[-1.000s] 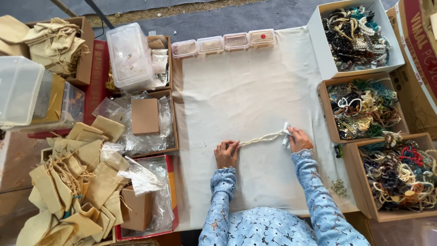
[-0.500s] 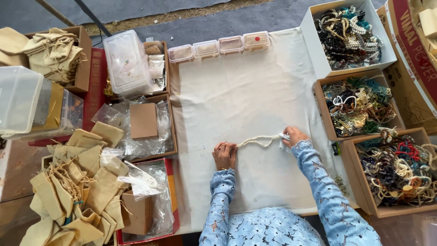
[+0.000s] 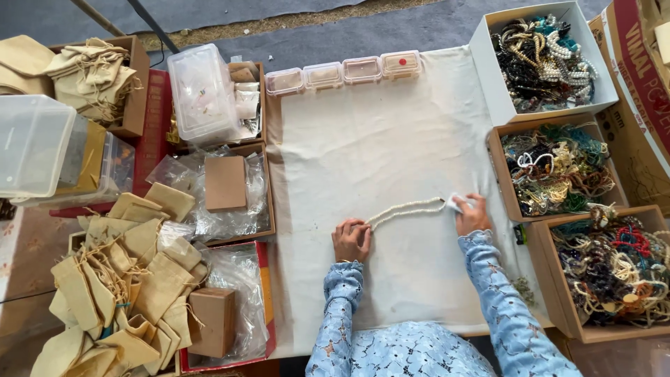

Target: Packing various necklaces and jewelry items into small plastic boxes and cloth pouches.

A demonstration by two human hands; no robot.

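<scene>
Straightened now, white bead strand [image 3: 408, 208] pinched by left hand [image 3: 351, 239], right hand [image 3: 473, 215] fingers below four small clear boxes [image 3: 343, 72].

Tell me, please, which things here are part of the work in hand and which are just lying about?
In hand: white bead strand, held by left hand and right hand; white cloth beneath.
Lying about: small clear boxes, cloth pouches, boxes of mixed necklaces.

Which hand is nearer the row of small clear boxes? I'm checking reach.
Right hand, slightly: it lies below the row of small clear boxes' right end; the left hand sits lower down the cloth.
</scene>
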